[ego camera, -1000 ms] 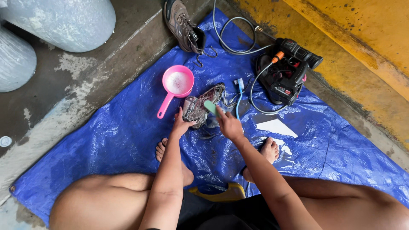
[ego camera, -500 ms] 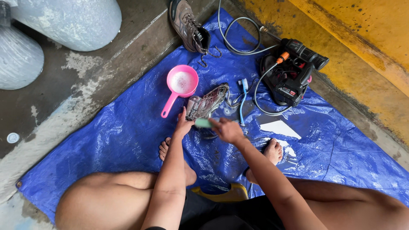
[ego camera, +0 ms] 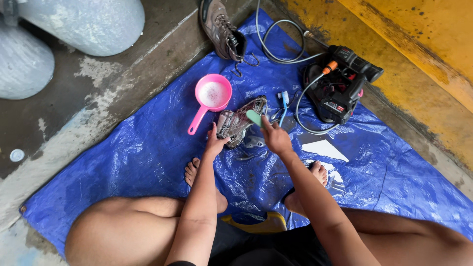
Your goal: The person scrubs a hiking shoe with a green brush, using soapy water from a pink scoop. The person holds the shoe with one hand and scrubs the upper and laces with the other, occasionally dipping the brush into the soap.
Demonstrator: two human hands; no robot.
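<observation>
My left hand [ego camera: 215, 143] pins the muddy shoe [ego camera: 240, 120] on its side on the blue tarp [ego camera: 148, 157] so my right hand [ego camera: 277, 139], closed around a green brush [ego camera: 254, 118], reaches its sole, pink scoop [ego camera: 212, 96] close by.

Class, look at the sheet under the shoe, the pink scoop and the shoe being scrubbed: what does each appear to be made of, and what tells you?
Blue sheet: likely woven plastic tarpaulin, glossy, crinkled, wet.
Pink scoop: seemingly moulded plastic, smooth, uniform colour.
Shoe: apparently fabric or suede-like upper, matte brown-grey, muddy, laced; exact material unclear.
</observation>
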